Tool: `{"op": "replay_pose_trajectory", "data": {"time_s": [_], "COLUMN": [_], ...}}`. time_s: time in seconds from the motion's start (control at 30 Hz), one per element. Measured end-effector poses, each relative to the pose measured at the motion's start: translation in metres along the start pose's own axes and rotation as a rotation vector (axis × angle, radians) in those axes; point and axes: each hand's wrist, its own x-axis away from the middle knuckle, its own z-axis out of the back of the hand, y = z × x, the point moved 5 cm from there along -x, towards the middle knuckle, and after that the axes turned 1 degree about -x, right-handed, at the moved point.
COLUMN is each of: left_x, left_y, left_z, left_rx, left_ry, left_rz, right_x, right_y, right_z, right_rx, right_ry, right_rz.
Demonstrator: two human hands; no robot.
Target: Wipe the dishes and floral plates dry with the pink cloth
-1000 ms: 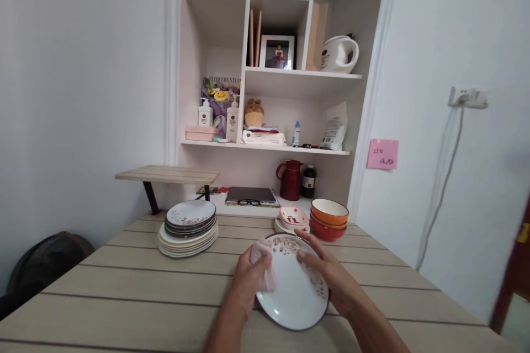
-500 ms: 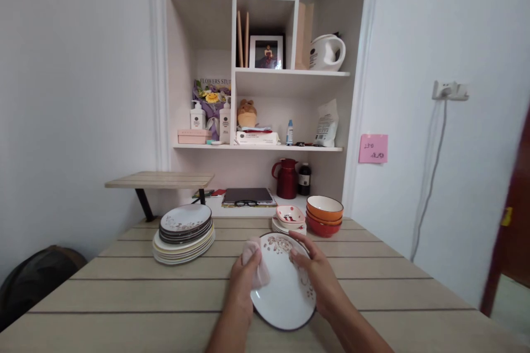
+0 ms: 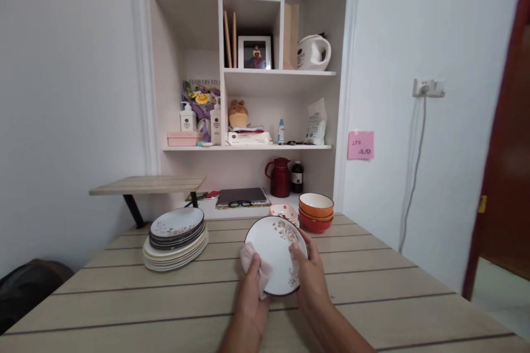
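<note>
The left hand (image 3: 252,292) is closed around a pale pink cloth (image 3: 248,255), its thumb pressing the folds against the near left edge of the plate (image 3: 269,256). The right hand (image 3: 312,278) grips the same plate from the other side, thumb lying on the patterned face and the fingers curled round the rim, partly out of my sight. So the plate sits between the two hands, just beyond the wrists, its white face turned up towards the person; I can't tell from here whether its underside touches the table (image 3: 372,303). Right behind its far rim a spotted pink dish (image 3: 284,210) peeks out, and just beside that, to the right, stand the stacked bowls (image 3: 316,212), orange over red. Well off to the left there's a pile of plates (image 3: 176,237), brown-patterned ones on top of pale ones, near a small raised shelf (image 3: 147,185). Further back, a pair of glasses (image 3: 240,204) lies before a dark red jug (image 3: 280,177) and a dark bottle (image 3: 297,177).
</note>
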Motion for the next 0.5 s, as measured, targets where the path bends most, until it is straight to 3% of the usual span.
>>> {"op": "replay_pose_trajectory", "data": {"time_s": [0.17, 0.3, 0.4, 0.5], "left_x": [0.004, 0.007, 0.01, 0.012], "left_y": [0.02, 0.048, 0.062, 0.063], "left_z": [0.005, 0.009, 0.01, 0.01], "left_rx": [-0.014, -0.108, -0.257, -0.315], "left_ry": [0.049, 0.02, -0.025, -0.055], "left_rz": [-0.052, -0.217, -0.304, -0.306], "right_x": [0.01, 0.018, 0.016, 0.01], "right_y": [0.003, -0.013, -0.016, -0.015], "right_z": [-0.013, -0.023, -0.019, -0.011], "right_rx": [-0.031, 0.045, 0.101, 0.13], "right_ry": [-0.169, -0.359, -0.407, -0.409], "right_rz": [-0.221, -0.261, -0.32, -0.357]}}
